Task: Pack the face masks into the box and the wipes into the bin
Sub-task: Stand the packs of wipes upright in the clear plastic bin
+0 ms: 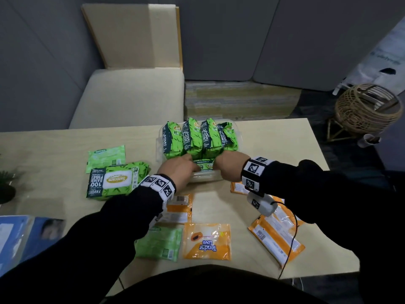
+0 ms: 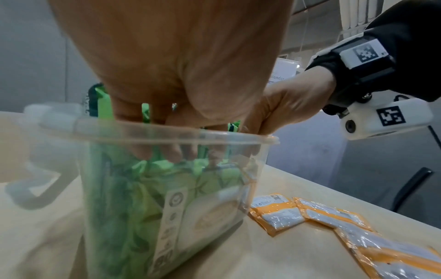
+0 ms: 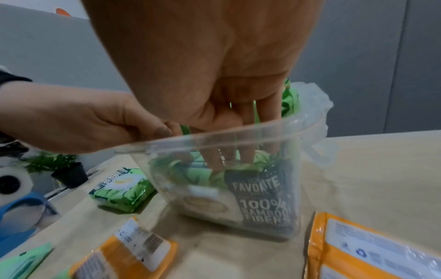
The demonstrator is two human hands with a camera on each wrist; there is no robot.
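Observation:
A clear plastic bin [image 1: 203,178] [image 2: 167,132] [image 3: 238,136] stands mid-table with several green wipes packs [image 1: 197,137] upright inside. One more green wipes pack [image 1: 202,164] [image 2: 190,198] [image 3: 238,198] sits against the bin's near wall. My left hand [image 1: 177,170] [image 2: 167,149] presses its left end from above, fingers pointing down inside the bin. My right hand [image 1: 228,167] [image 3: 233,151] presses the right end the same way. Another wipes pack [image 1: 114,181] [image 3: 121,188] lies flat left of the bin. Orange face-mask sachets [image 1: 207,241] and green ones [image 1: 160,242] lie near me. A blue box [image 1: 22,238] is at the near left.
More orange sachets [image 1: 276,238] [image 2: 334,217] lie under my right forearm, crossed by a black cable [image 1: 291,238]. A small potted plant [image 1: 6,189] stands at the left edge. A cream chair [image 1: 131,95] is behind the table, a wicker basket [image 1: 368,106] on the floor to the right.

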